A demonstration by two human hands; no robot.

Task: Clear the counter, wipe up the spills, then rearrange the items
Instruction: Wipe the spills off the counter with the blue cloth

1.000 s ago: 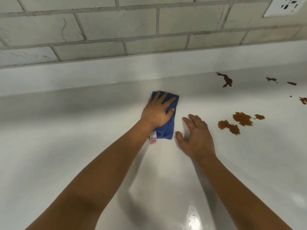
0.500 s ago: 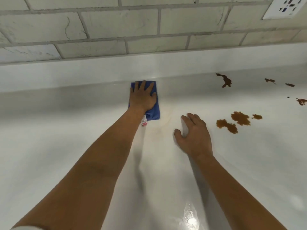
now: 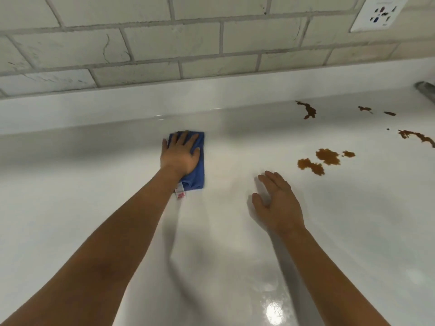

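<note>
Closest to the camera, two bare arms reach out over a shiny white counter [image 3: 94, 208]. A bright spot of light shines on the counter near the bottom edge.

A bit farther out, the right hand [image 3: 279, 204] lies flat on the counter with its fingers straight and spread a little. It holds nothing.

Farther still and to the left, the left hand [image 3: 180, 155] presses down on a blue cloth [image 3: 196, 171]. Its fingers are straight and lie flat on top of the cloth. The cloth is folded into a small long shape and sits flat on the counter. A little white tag [image 3: 180, 193] with red on it sticks out from the near end, by the wrist.

Off to the right of the right hand are brown spills [image 3: 326, 157]. Some are big blobs near the hand. More small brown spots and streaks lie farther back and at the right edge. The cloth is well apart from all of them.

At the back, the counter meets a wall of pale tiles [image 3: 171, 41]. A white wall plug [image 3: 381, 12] sits high in the right corner. A grey metal thing [image 3: 426, 90] pokes in at the right edge; I cannot tell what it is.
</note>
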